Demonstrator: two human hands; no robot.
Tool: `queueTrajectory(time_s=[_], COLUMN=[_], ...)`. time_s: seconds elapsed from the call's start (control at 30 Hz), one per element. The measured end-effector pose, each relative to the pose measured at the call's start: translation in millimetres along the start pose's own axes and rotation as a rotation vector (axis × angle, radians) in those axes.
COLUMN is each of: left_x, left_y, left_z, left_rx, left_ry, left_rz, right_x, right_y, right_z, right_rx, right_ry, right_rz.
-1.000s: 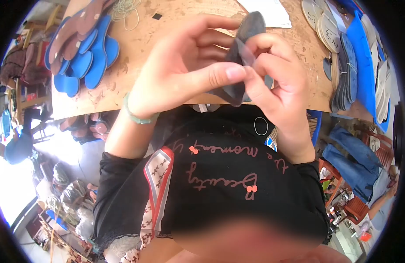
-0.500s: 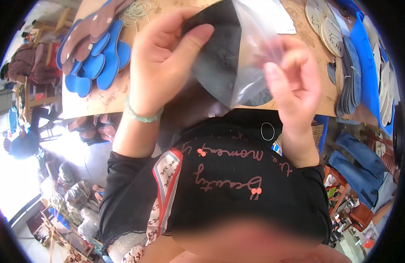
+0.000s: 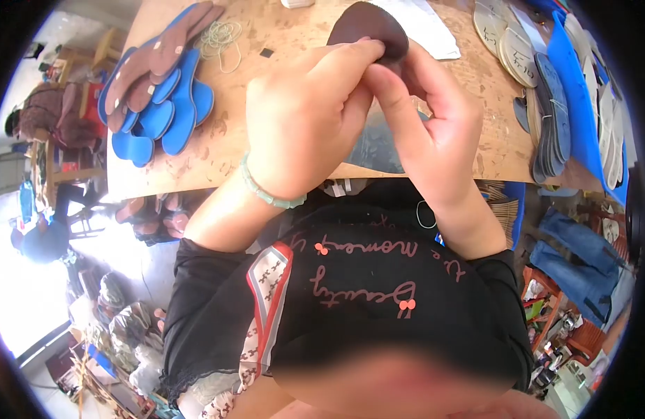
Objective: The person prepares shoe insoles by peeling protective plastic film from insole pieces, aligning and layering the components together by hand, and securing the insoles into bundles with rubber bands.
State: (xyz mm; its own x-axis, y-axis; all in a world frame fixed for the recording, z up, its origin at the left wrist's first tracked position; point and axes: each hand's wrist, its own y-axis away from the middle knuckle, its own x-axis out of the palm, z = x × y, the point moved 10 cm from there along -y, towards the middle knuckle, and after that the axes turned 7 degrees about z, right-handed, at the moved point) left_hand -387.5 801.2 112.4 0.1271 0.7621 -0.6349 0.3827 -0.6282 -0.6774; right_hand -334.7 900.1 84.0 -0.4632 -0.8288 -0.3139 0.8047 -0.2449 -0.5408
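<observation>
A dark brown rounded piece (image 3: 368, 26) is held up above the table near its far middle. My left hand (image 3: 308, 105), with a green bead bracelet at the wrist, pinches its lower edge. Close against it, my right hand (image 3: 434, 119) has its fingers closed on the same piece. The fingertips of both hands meet and hide part of it. Below and between the hands, a dark grey flat sheet (image 3: 380, 148) lies at the table's near edge.
Brown and blue insoles (image 3: 179, 115) are piled at the table's left, beside a tangle of string (image 3: 221, 43). White paper (image 3: 424, 28) lies at the back. Tied dark insoles (image 3: 549, 119), pale labelled pieces (image 3: 516, 56) and a blue bin (image 3: 577, 105) stand at the right.
The hands have come together from apart. The dark sheet with clear film that was spread between them is no longer seen so; a brown rounded face now shows above the fingers.
</observation>
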Motion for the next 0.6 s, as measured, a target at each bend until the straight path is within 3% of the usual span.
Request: queueTrajectory(time_s=[0.07, 0.13, 0.2, 0.37, 0.53, 0.6], left_x=[0.8, -2.5, -8.7, -10.0, -3.8, -5.4], left_y=[-2.3, -2.5, -4.4, 9.9, 18.9, 17.7], left_z=[3.5, 17.2, 21.4, 99.3, 131.4, 138.8], left_rx=[0.001, -0.137, -0.196, -0.335, -0.493, -0.464], left_ry=[-0.010, 0.085, 0.110, 0.953, 1.207, 1.266], left_rz=[0.002, -0.016, -0.028, -0.206, -0.271, -0.337], right_x=[-4.5, -10.5, -14.3, -38.0, -74.2, -92.9], right_y=[-0.5, 0.8, -0.9, -4.2, 0.2, 5.7], right_z=[-4.8, -12.0, -22.3, -49.9, -80.1, -87.9], right_rx=[-0.019, -0.065, 0.007, 0.238, 0.285, 0.278], right_ry=[0.019, 0.090, -0.018, -0.288, -0.306, -0.387], right_rz=[-0.054, -0.145, -0.141, -0.151, -0.236, -0.294])
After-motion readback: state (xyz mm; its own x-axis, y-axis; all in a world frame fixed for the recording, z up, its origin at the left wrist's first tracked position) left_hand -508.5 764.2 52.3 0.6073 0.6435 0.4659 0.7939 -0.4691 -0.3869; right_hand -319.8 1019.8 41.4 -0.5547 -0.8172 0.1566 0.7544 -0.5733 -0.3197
